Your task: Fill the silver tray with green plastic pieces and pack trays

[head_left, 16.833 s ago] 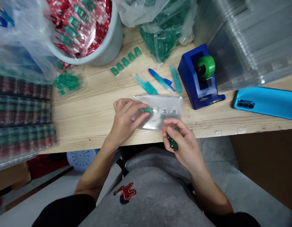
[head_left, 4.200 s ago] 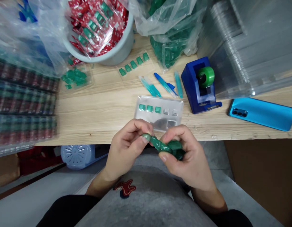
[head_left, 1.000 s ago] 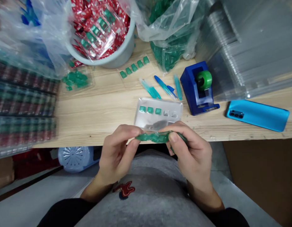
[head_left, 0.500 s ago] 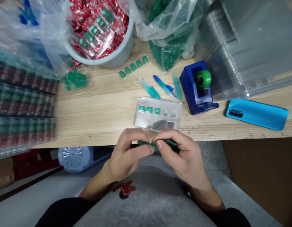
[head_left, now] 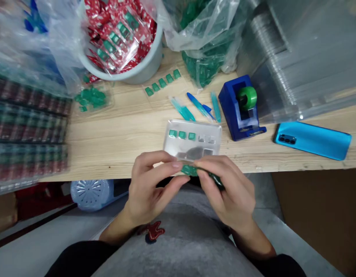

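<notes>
A glossy dark green piece (head_left: 216, 180), lighter and translucent at its left end, is held over the table's front edge; its exact kind I cannot make out. My right hand (head_left: 228, 188) is closed round its darker part, with thumb and fingers pinching near the middle. My left hand (head_left: 152, 186) has its index fingertip and thumb tip at the lighter end, one above and one below, its palm hollow. Just beyond my fingers lies a clear plastic tray (head_left: 172, 148). Three green squarish pieces (head_left: 182, 135) fill part of its row of small wells; two wells show no green.
Behind the tray lie teal and blue pen-like pieces (head_left: 199, 105), a row of green pieces (head_left: 162, 82) and a blue tape dispenser (head_left: 232, 119). A phone (head_left: 316, 140) is at right. A bucket (head_left: 137, 75), a bag of green pieces (head_left: 203, 65) and stacked packs (head_left: 30, 127) border the table.
My left hand's thumb and index have spread apart and shifted left on the green piece, exposing its lighter end. My right hand has moved slightly right, tilting the dark part downward.
</notes>
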### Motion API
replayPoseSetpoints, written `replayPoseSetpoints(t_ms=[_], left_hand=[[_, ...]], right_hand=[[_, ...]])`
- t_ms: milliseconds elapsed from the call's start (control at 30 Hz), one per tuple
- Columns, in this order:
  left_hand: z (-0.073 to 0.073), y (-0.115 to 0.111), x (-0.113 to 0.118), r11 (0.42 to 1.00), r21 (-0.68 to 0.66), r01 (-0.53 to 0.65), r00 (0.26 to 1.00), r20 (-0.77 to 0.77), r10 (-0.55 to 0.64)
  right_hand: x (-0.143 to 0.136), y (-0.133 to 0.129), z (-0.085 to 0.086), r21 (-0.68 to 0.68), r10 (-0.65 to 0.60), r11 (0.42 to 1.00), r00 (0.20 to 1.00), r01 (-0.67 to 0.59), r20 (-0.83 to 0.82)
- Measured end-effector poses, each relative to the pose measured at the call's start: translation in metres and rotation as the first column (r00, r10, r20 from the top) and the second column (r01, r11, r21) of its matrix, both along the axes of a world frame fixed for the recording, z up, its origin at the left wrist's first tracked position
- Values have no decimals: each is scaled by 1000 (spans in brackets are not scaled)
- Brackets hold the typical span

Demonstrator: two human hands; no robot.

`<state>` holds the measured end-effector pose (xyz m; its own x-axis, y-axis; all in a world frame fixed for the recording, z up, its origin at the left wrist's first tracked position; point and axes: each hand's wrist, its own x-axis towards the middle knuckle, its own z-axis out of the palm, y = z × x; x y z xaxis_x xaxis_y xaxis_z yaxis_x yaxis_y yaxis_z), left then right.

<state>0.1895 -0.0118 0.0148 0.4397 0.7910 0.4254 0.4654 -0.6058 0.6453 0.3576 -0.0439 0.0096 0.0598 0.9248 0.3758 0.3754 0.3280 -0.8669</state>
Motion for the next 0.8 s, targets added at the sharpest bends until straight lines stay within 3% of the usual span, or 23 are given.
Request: replayPoseSetpoints(t_ms=[167,400,533,600,667,733,767,800], left_hand=[[7,4,4,989,108,102,988,-125,-88],[-2,10,4,947,266,180,983,-3,-186],[1,10,5,947,263,185,980,25,-198],[6,4,3,963,191,192,976,65,-208],[10,-4,0,987,65,146,961,227,-157],[11,-9,-3,993,-98,62,895,447,-12],[10,-10,-3,977,-210,44,843,532,77],[8,-9,-3,939,-338,61,792,589,160]], right_hand=[[0,-1,-2,5,42,999,999,-42,17],[-9,-2,1,-63,-9,998,987,-1,-159],[-12,-4,0,-126,-66,991,974,39,-215],[-8,-1,-4,-181,-154,977,962,113,-226],[1,3,-10,-233,-326,936,901,264,-287],[10,7,-14,-266,-486,873,778,410,-398],[13,8,-15,-279,-518,855,743,437,-424],[14,8,-14,-295,-498,865,760,405,-417]])
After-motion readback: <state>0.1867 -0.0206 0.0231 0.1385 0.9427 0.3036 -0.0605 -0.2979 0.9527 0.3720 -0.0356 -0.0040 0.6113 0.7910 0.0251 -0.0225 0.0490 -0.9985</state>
